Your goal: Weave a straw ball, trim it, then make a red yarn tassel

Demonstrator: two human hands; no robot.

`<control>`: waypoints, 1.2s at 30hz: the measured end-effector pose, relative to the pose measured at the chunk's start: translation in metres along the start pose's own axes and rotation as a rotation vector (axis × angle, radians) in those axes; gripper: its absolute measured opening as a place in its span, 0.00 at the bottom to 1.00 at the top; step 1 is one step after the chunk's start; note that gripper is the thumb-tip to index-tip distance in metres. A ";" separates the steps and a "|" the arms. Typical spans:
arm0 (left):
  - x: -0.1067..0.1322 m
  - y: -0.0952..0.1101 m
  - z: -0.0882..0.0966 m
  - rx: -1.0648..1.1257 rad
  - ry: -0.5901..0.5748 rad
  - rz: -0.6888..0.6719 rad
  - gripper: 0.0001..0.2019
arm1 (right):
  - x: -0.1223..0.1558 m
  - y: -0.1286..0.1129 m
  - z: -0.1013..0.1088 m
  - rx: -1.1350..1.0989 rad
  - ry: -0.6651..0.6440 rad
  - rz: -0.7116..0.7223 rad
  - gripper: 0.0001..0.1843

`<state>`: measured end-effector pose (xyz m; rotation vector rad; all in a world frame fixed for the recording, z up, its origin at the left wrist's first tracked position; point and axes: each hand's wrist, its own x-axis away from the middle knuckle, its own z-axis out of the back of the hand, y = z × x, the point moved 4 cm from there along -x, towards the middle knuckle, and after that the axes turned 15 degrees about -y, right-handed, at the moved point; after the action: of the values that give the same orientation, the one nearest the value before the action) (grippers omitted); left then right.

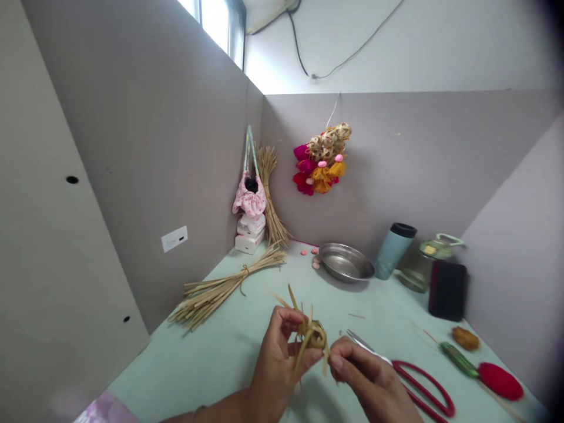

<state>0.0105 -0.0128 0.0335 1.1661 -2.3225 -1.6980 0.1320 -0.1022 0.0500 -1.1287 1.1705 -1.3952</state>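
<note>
The right hand (374,373), low right of centre, is pinching a strip (326,359) between thumb and fingers, while the left hand (274,355) is grasping the small straw weave (314,336) at lower centre, apparently steadying it. Red-handled scissors (425,370) are lying lower right, seemingly handy.
</note>
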 end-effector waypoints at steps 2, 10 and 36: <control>0.000 0.000 0.000 -0.017 0.000 0.008 0.21 | -0.001 0.001 -0.001 -0.029 -0.015 -0.020 0.18; 0.002 -0.002 -0.002 -0.009 0.041 0.054 0.22 | -0.004 0.014 -0.004 -0.212 -0.046 -0.053 0.18; 0.002 0.001 -0.004 0.044 -0.031 0.005 0.20 | 0.000 -0.006 -0.006 0.118 0.010 0.093 0.20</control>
<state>0.0103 -0.0170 0.0355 1.1482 -2.3912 -1.6838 0.1253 -0.1012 0.0548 -0.9741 1.1188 -1.3811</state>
